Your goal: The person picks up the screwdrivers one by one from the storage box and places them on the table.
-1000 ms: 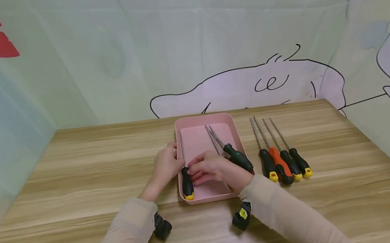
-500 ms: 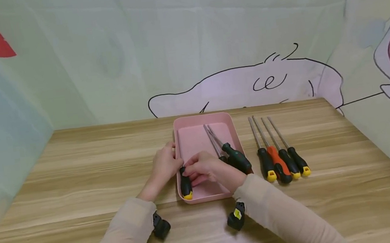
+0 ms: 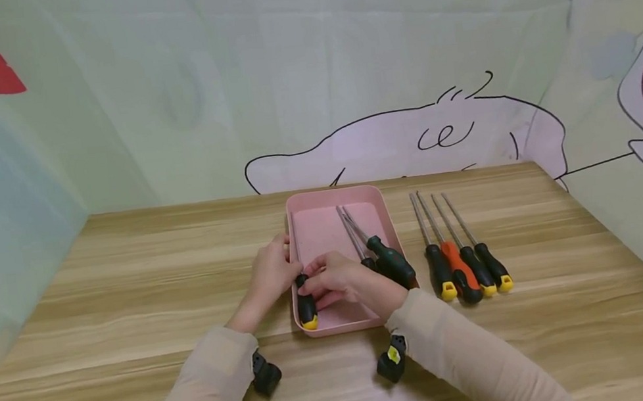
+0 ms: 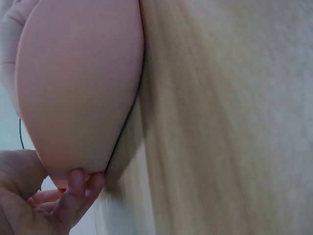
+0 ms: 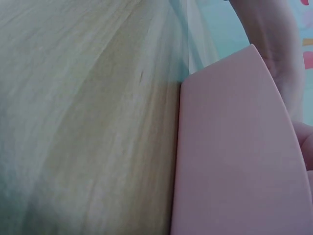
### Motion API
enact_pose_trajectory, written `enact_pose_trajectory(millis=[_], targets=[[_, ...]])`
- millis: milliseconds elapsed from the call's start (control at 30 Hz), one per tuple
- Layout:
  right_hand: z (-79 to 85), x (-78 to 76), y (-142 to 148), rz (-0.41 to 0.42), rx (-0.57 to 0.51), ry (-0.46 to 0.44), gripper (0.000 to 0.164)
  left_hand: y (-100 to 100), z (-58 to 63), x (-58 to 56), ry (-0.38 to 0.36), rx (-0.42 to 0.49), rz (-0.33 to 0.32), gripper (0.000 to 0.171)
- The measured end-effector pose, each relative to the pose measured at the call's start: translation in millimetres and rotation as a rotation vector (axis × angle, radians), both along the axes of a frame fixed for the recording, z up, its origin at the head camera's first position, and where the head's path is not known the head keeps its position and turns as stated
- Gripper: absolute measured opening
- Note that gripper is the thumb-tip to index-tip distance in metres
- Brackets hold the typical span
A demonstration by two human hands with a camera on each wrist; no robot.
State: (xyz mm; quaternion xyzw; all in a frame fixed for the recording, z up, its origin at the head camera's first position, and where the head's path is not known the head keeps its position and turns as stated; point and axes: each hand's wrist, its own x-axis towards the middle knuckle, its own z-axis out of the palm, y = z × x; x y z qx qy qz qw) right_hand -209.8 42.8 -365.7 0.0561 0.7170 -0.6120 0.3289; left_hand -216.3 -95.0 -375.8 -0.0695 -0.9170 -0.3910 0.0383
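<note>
A pink tray point(image 3: 325, 230) lies lengthwise before me on the table. My left hand point(image 3: 271, 274) grips its left wall, thumb over the rim; in the left wrist view the fingertips point(image 4: 77, 186) lie against the outside of that wall. Inside, along the left wall, lies a screwdriver point(image 3: 306, 308) with a black handle and yellow end. My right hand point(image 3: 344, 281) pinches the upper part of this handle, its other fingers curled beneath. To the right in the tray, a dark green-handled screwdriver point(image 3: 389, 260) leans across another screwdriver point(image 3: 355, 236), partly hidden by my right hand.
Right of the tray, several screwdrivers lie side by side on the wooden table point(image 3: 146, 280), including a black one point(image 3: 440, 270) and an orange one point(image 3: 459, 263). A printed cloth backdrop point(image 3: 168, 112) rises behind the table's far edge.
My right fingers have come left from beside the handle onto it, and the screwdriver has shifted slightly toward the tray's left wall. My left hand keeps its grip on the tray.
</note>
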Motion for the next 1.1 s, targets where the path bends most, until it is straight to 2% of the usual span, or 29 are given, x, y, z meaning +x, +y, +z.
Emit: enact_pose_trajectory(millis=[67, 333, 800, 1100], targets=[[0.5, 0.0, -0.4, 0.001, -0.004, -0.002, 0.033, 0.1, 2.2, 0.3, -0.028, -0.004, 0.006, 0.038], [-2.5, -1.1, -1.1, -0.001, -0.018, -0.007, 0.032, 0.5, 2.9, 0.7, -0.057, -0.02, 0.024, 0.038], [-4.9, -0.4, 2.7, -0.017, -0.046, -0.028, 0.036, 1.7, 1.4, -1.2, -0.045, -0.013, 0.013, 0.042], [4.0, 2.2, 11.4, -0.001, -0.092, -0.005, 0.033, 1.0, 0.2, -0.8, -0.022, -0.012, 0.015, 0.039]])
